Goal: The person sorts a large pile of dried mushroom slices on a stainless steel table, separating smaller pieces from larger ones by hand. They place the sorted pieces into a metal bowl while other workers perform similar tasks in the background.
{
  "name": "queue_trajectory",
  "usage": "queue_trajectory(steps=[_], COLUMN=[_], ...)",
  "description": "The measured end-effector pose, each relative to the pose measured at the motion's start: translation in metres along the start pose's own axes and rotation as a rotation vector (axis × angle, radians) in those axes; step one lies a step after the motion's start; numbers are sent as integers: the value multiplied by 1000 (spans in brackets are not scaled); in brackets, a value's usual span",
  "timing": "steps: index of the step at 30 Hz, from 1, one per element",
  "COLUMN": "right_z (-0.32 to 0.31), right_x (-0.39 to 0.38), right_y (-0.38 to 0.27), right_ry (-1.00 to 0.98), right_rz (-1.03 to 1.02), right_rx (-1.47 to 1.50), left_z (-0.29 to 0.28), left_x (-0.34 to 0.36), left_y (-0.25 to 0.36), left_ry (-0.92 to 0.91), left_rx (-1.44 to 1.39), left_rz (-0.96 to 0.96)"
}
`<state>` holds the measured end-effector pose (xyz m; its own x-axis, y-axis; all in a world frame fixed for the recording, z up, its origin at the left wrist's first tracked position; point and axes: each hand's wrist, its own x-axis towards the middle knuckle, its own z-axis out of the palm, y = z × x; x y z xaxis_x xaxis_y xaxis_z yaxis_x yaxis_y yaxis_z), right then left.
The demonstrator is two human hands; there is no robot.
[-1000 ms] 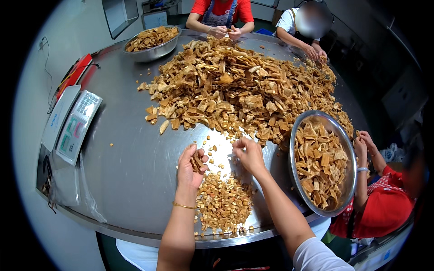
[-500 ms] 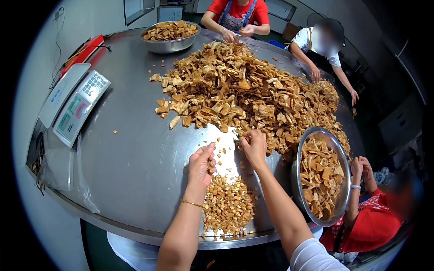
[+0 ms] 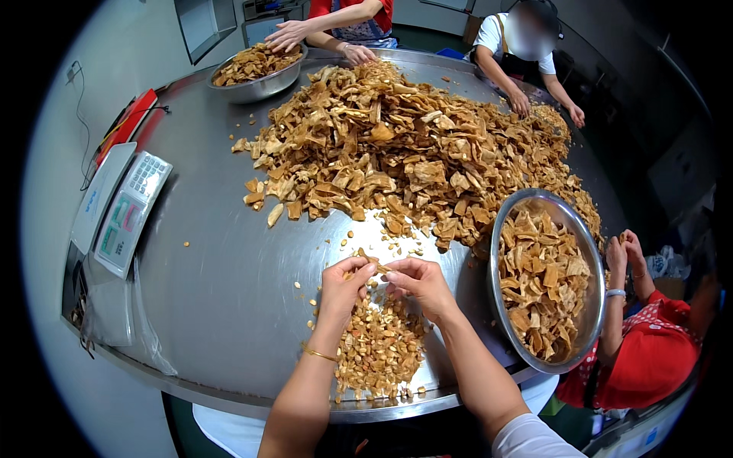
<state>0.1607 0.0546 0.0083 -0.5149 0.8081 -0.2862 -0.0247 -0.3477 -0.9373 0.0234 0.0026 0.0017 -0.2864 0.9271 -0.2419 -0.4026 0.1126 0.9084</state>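
Both hands meet above the metal table (image 3: 221, 282), pinching one dried brown piece (image 3: 376, 265) between them. My left hand (image 3: 345, 288) closes on its left end, and my right hand (image 3: 422, 285) grips the right end with thumb and fingers. Below them, near the table's front edge, lies a small heap of yellowish nut-like kernels (image 3: 379, 351). Just beyond my hands, loose kernels are scattered before a large mound of dried brown pieces (image 3: 412, 153).
A steel bowl (image 3: 498, 305) of dried pieces stands at my right; another bowl (image 3: 259, 93) sits far left. A scale (image 3: 130, 217), a red box (image 3: 127, 126) and clear plastic bags (image 3: 111, 313) line the left edge. Three co-workers sit or stand around the table.
My right hand has come back from the mound's edge toward my left hand, and both now hold one piece. The far co-worker's hand has moved onto the far-left bowl. The view has shifted slightly.
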Motion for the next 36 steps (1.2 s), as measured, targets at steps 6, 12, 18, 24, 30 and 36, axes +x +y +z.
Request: queue_trajectory(steps=[6, 12, 18, 24, 30, 36], right_z=[-7, 9, 14, 15, 5, 5], right_x=[2, 0, 0, 0, 0, 4], right_y=[7, 9, 16, 20, 5, 12], right_ry=[-171, 64, 233, 154, 106, 166], right_rz=[222, -6, -286, 279, 2, -471], right_rx=[459, 131, -146, 757, 242, -427], left_z=[-6, -2, 6, 19, 7, 6], left_x=[2, 0, -3, -9, -4, -2], left_y=[-4, -2, 1, 2, -6, -8], left_ry=[-181, -108, -60, 4, 21, -28], left_rx=[-73, -133, 235, 434, 46, 246], left_rz=[31, -23, 104, 309, 135, 136])
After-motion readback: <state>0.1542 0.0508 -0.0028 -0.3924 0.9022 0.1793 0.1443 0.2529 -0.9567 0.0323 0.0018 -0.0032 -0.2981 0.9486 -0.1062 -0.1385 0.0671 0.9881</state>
